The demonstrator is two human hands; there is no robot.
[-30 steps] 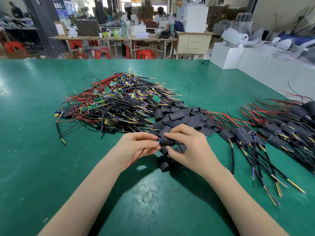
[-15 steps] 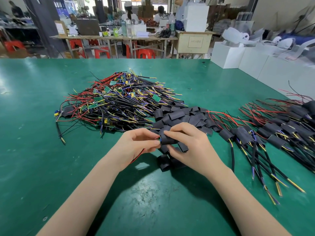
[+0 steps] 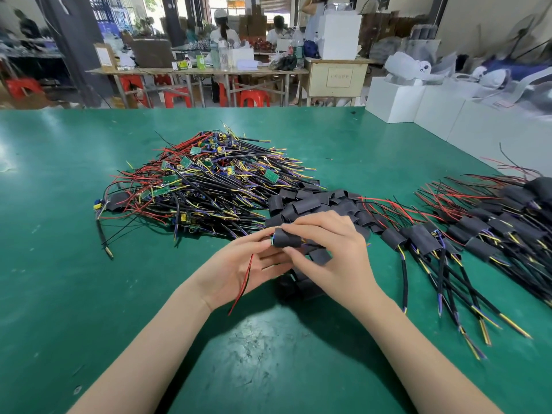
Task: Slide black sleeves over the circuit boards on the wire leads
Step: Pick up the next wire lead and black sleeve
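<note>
My right hand (image 3: 331, 252) pinches a black sleeve (image 3: 287, 238) between thumb and fingers. A small circuit board's edge shows at the sleeve's left end, where my left hand (image 3: 239, 267) holds it at the fingertips. Red and black leads (image 3: 245, 279) hang from it across my left palm. A heap of loose black sleeves (image 3: 310, 204) lies just behind my hands. Behind and left of that is a tangled pile of bare boards on wire leads (image 3: 203, 186).
Sleeved leads (image 3: 484, 231) lie in rows on the right of the green table (image 3: 74, 294). A few loose sleeves (image 3: 298, 285) sit under my right hand. White boxes (image 3: 397, 100) stand beyond the table's far right edge; people work at benches behind.
My left hand has opened its palm upward and the red and black leads now hang across it. The sleeve sits further over the board.
</note>
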